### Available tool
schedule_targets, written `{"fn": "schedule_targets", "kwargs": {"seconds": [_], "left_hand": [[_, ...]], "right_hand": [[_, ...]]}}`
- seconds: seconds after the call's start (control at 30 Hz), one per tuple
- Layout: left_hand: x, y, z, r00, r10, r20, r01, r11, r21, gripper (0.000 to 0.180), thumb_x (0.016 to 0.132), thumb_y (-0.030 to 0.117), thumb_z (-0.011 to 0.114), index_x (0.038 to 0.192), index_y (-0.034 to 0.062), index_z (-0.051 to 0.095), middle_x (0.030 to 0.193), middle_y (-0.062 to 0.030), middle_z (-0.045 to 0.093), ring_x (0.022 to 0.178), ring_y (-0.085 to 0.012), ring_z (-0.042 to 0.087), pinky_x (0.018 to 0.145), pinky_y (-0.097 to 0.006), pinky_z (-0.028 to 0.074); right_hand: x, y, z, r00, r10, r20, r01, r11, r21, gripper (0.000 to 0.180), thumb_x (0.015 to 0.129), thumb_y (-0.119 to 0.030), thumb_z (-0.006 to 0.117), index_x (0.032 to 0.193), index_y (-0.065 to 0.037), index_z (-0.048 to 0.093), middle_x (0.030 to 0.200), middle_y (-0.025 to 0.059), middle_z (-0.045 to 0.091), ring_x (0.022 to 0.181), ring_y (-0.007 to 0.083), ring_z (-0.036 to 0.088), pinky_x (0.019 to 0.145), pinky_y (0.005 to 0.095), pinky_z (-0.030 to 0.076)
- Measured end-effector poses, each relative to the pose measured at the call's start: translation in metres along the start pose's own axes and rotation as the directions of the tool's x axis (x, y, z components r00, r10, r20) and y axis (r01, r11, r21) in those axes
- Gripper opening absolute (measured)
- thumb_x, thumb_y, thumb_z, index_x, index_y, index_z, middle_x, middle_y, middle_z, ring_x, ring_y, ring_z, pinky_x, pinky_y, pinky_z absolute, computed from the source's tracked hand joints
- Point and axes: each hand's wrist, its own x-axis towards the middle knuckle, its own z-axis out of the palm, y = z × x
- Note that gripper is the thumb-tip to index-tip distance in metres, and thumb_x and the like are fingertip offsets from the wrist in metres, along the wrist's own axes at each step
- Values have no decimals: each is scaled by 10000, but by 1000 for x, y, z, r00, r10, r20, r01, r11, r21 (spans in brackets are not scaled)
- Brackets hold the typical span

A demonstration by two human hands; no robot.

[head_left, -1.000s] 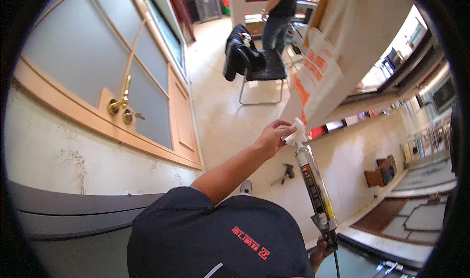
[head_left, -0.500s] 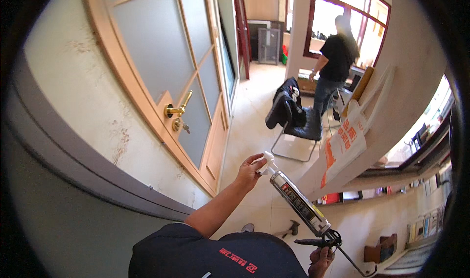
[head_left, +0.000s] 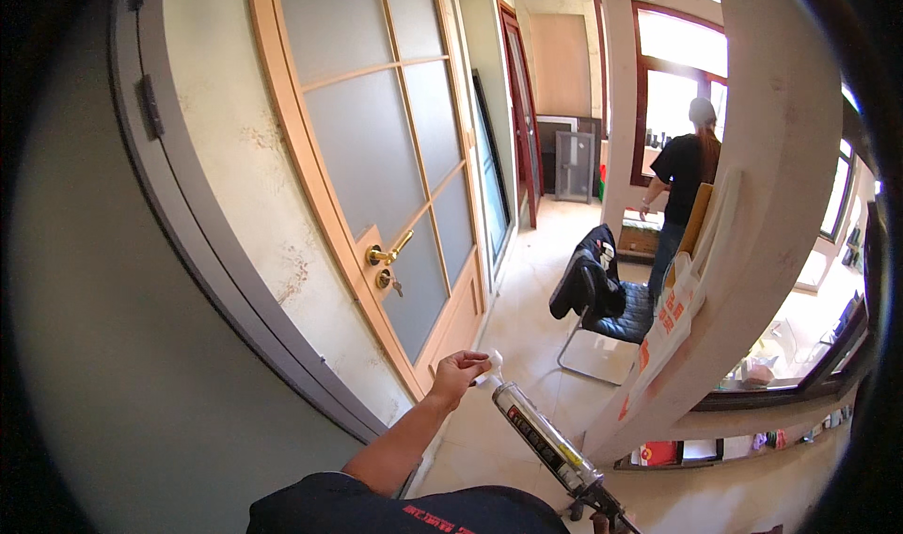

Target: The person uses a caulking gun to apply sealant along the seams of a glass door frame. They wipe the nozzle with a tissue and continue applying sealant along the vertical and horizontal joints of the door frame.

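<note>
A caulking gun (head_left: 594,493) loaded with a silver and black sealant cartridge (head_left: 541,430) slants across the lower middle, its tip up and to the left. My left hand (head_left: 457,378) is closed, pinching a crumpled white tissue (head_left: 493,365) against the nozzle end. At the lower edge my right hand (head_left: 600,525) shows only in part, round the gun's handle. Most of the handle and of the right-hand fingers lies outside the picture.
A wooden door (head_left: 435,369) with frosted panes and a brass lever handle (head_left: 390,250) stands at left, keys in its lock. Ahead are a black chair (head_left: 621,319) with a jacket (head_left: 588,275), and a person (head_left: 689,172) in black. A white pillar (head_left: 762,139) rises at right.
My view has tilted up and turned left, so the hammer on the floor has mostly left the picture. Both hands stay on the gun and tissue. The person has turned further away.
</note>
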Motion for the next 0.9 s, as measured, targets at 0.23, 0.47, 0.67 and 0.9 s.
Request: {"fn": "schedule_targets", "kwargs": {"seconds": [0.23, 0.47, 0.67, 0.9], "left_hand": [[-39, -9, -15, 945, 326, 8, -322, 926, 196, 245, 926, 67, 742, 1168, 29, 734, 1033, -66, 758, 932, -111, 689, 843, -274, 575], [-61, -8, -12, 964, 262, 39, -265, 949, 172, 171, 942, 65, 722, 1110, 48, 749, 1053, -52, 750, 977, -106, 675, 864, -260, 559], [-57, -3, -2, 972, 175, 155, -171, 984, -41, 181, 920, 47, 739, 1101, 48, 744, 1066, -72, 747, 958, -156, 694, 825, -297, 578], [-47, -1, 31, 984, 111, 142, -115, 993, 20, 191, 879, 23, 777, 1066, 6, 747, 1004, -76, 755, 897, -146, 706, 804, -272, 578]], "right_hand": [[43, -51, -10, 829, 519, 210, -519, 571, 637, 201, 1046, -213, 535, 918, -65, 582, 706, 16, 550, 596, 95, 481, 524, 263, 391], [53, -43, -27, 785, 558, 268, -584, 521, 623, 344, 1033, -369, 599, 859, -73, 585, 651, -2, 538, 515, 94, 465, 454, 267, 349], [54, -52, -47, 785, 565, 255, -569, 496, 656, 364, 1037, -348, 594, 825, -51, 588, 660, 31, 561, 519, 114, 484, 460, 282, 372], [43, -59, -66, 794, 593, 132, -531, 572, 625, 291, 1031, -285, 605, 828, -78, 588, 659, 5, 529, 569, 106, 474, 519, 275, 374]]}}
